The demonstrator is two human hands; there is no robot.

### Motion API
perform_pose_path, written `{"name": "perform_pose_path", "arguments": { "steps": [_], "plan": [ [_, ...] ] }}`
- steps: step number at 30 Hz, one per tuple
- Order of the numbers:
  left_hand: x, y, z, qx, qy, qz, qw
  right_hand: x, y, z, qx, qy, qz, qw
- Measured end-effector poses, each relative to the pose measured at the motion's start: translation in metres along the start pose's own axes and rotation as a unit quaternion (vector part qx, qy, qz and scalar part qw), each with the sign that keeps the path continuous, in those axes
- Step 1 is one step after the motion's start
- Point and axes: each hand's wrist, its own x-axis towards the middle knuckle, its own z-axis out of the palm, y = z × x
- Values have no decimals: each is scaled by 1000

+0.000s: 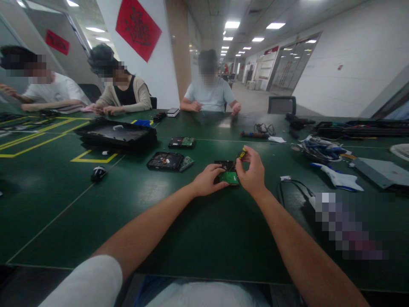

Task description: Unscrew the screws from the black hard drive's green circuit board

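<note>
In front of me on the green table lies a hard drive (228, 178) with a green circuit board facing up. My left hand (208, 181) grips its left side, thumb at the near edge and fingers over the far part. Above its right end, my right hand (252, 171) is closed on a short screwdriver with a yellow and black handle (242, 153), held between thumb and fingers. The screwdriver's tip is hidden, so I cannot tell whether it touches the drive.
Left of my hands lie a black drive case (165, 161), a loose circuit board (186, 163) and another hard drive (181, 142). Farther left are black trays (116, 133) and a mouse (98, 173). Cables, gloves (337, 175) and a grey box (381, 172) lie right. Several people sit across.
</note>
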Motion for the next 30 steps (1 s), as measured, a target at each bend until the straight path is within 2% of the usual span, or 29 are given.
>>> {"name": "perform_pose_path", "arguments": {
  "steps": [6,13,19,30],
  "plan": [
    [0,-2,0,-3,-2,-4,1000,2,-5,-4,-7,-12,-6,1000],
    [-1,-1,0,-2,-2,-7,1000,0,1,1,2,15,-1,1000],
    [0,-1,0,-5,-2,-4,1000,3,-6,-5,-4,-5,-9,1000],
    [0,-1,-1,-2,-5,-5,1000,2,-1,0,-11,18,7,1000]
  ]
}}
